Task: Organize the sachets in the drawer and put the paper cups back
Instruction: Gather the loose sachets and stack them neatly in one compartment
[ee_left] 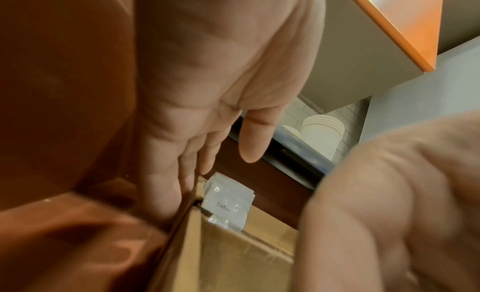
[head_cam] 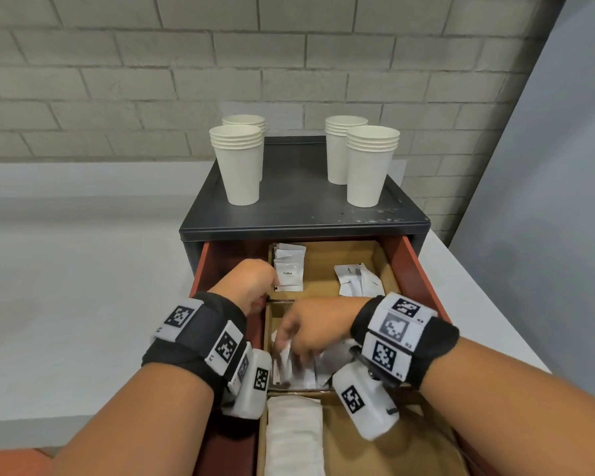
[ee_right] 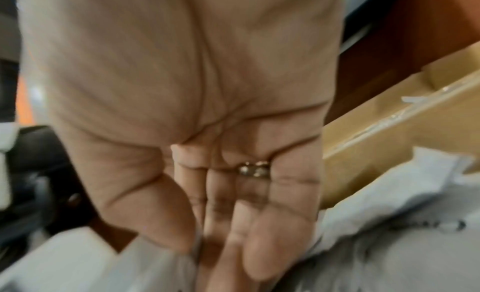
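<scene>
Overhead, four stacks of smooth tapered paper cups [head_cam: 243, 166] stand on the cabinet top [head_cam: 299, 201]. Left hand [head_cam: 251, 285] lies straight-fingered along the cardboard divider [ee_left: 187, 235]; right hand [head_cam: 310, 329] pinches crinkly sachets [head_cam: 299, 369], blurred

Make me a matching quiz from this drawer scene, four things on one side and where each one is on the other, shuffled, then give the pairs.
Things:
1. paper cup stacks
2. Coffee sachet
3. left hand
4. right hand

Places:
A. reaching into the sachets in the middle cardboard compartment
B. on top of the dark cabinet
C. by the left wall of the cardboard divider, fingers straight
D. in the back cardboard compartment, left side

Pairs: 1-B, 2-D, 3-C, 4-A
</scene>
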`<state>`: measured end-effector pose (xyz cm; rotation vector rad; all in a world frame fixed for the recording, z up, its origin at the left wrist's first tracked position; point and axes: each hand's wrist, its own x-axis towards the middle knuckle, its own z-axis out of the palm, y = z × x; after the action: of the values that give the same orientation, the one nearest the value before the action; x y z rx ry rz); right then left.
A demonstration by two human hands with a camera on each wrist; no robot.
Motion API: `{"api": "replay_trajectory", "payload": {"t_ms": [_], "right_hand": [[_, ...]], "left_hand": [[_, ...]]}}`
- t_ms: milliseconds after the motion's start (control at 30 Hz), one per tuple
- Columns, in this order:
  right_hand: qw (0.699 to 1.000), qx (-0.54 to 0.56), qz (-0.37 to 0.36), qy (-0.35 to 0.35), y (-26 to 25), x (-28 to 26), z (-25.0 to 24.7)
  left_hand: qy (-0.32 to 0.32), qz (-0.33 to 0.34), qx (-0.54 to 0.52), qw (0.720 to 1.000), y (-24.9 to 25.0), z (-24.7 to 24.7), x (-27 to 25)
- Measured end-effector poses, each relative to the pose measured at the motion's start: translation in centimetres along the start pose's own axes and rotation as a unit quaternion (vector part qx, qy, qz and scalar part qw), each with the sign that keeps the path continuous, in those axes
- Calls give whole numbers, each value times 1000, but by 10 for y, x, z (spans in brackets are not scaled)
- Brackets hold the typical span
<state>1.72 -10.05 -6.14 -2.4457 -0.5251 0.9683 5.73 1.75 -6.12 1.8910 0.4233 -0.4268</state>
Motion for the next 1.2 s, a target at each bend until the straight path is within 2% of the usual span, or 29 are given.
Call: {"api": "replay_trajectory", "payload": {"t_ms": [100,200,300,400,467,533,767,900,967,1067,1200], "right_hand": [[990,136,2,38,3,-10,-15],[955,280,-20,91,10,-18,-23],[937,293,-54,183,19,-20,-26],[921,299,-62,242,25,-17,-28],[911,308,-62,268,26,-16,-29],[903,314,-61,285,28,-15,-29],[889,332,-17,316,31,-9,-30],[888,377,10,264,27,-6,-26],[891,366,9,269,25,-4,-27],[880,370,18,298,24,0,-32],[887,377,19,266,22,5,-33]], "left_hand": [[9,32,-17,999,2,0,4],[31,22,-33,999,6,0,0],[4,28,-80,996,6,-1,-2],[-68,38,-121,990,3,-2,-10],[-105,68,-99,987,0,-1,-10],[-116,103,-73,985,-2,-1,-11],[-94,130,-72,984,-7,-5,-4],[-59,136,-103,984,-7,-4,-1],[-45,137,-110,983,-5,-3,0],[-17,146,-85,986,-6,-2,2],[-24,155,-72,985,-6,1,1]]}}
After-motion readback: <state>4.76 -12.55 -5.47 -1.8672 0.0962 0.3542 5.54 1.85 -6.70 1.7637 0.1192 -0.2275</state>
